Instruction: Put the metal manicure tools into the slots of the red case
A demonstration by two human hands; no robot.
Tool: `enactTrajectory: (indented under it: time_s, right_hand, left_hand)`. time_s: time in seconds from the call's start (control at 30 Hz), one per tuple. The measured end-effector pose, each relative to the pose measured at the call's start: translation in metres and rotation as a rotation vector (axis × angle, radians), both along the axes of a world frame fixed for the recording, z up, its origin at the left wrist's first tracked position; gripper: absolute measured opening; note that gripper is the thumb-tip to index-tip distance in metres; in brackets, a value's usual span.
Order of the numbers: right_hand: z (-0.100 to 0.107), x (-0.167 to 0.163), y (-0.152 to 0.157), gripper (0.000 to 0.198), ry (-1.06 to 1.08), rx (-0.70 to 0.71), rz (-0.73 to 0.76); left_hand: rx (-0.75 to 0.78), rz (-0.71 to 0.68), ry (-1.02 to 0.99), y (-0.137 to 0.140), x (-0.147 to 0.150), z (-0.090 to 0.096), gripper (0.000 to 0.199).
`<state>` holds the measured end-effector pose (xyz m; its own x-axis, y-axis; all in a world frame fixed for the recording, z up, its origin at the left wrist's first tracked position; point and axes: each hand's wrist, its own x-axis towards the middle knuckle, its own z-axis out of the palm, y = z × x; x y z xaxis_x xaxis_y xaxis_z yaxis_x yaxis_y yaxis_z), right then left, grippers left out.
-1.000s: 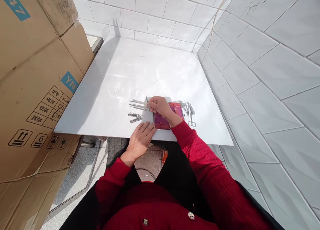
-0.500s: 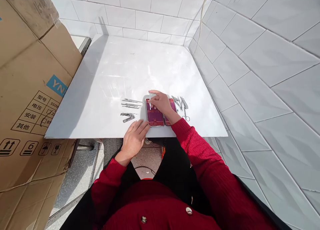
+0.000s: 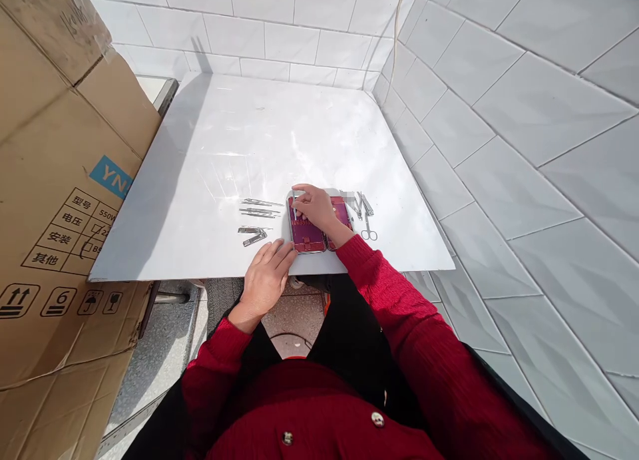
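A thin tool [image 3: 294,214], pinched in the right hand [image 3: 316,207], has moved over the open red case [image 3: 305,237], which that hand partly hides, near scissors [image 3: 369,234] and the left hand [image 3: 266,277], its fingers slightly spread.

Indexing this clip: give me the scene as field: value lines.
manicure case: open, red-purple lining, on white tabletop
right hand: pinches slim metal tool over case
left hand: fingers at case's near-left corner, contact unclear
left of case: slender tools, apparent nail clippers
right of case: scissors, other metal tools
surroundings: cardboard box left, tiled walls
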<state>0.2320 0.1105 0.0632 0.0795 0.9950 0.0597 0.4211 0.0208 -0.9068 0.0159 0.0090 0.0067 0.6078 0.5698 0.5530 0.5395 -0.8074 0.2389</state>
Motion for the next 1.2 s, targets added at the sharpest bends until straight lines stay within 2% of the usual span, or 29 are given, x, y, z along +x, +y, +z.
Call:
enactTrajectory:
  time_s: [0.2,0.43,0.63,0.8,1.2]
  right_hand:
    - [-0.004,0.000,-0.001,0.032,-0.047,-0.005,0.000]
    - [-0.002,-0.002,-0.004,0.027,-0.218,0.058,-0.044]
    - [0.002,-0.006,-0.007,0.029,-0.328,0.093,-0.060]
    - [0.002,-0.008,-0.009,0.032,-0.392,0.078,-0.063]
    - [0.009,-0.010,-0.012,0.032,-0.463,0.036,-0.049]
  left_hand:
    - [-0.001,-0.001,0.008,0.000,0.000,0.000,0.051]
    - [0.033,0.004,-0.009,0.000,0.001,0.001,0.049]
    - [0.035,0.008,-0.022,-0.001,0.002,0.002,0.048]
    - [-0.007,0.003,-0.026,-0.001,0.002,0.002,0.053]
    - [-0.004,0.019,-0.036,-0.005,0.003,0.004,0.046]
